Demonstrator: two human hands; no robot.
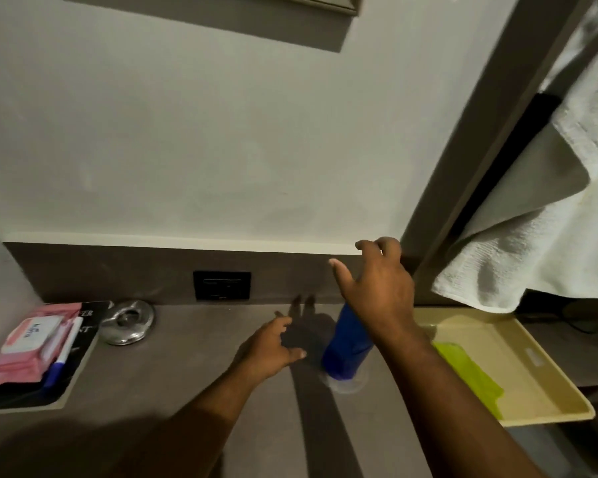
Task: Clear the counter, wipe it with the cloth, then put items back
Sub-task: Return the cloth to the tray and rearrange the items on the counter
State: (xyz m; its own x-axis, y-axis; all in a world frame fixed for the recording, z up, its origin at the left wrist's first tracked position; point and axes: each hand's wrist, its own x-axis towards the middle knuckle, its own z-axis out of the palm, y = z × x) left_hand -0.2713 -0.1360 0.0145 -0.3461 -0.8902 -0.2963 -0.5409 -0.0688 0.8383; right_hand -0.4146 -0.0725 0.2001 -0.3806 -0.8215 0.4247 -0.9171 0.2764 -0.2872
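A blue bottle (346, 343) stands upright on the grey-brown counter (201, 367), right of centre. My right hand (377, 288) hovers just above the bottle's top, fingers spread and holding nothing. Lower and to the left, my left hand (273, 350) is open too, close beside the bottle without touching it. A yellow-green cloth (470, 374) lies in a cream tray (532, 381) at the counter's right end. At the far left, a pink wipes pack (32, 343) and a blue-capped pen (57, 360) rest on a black tray (21, 398). A round metal ashtray (126, 322) sits beside them.
A black socket plate (221, 285) is set in the dark backsplash behind the counter. A white towel (539, 229) hangs down at the right, over the far end of the cream tray. A dark door frame (477, 132) runs up the wall on the right.
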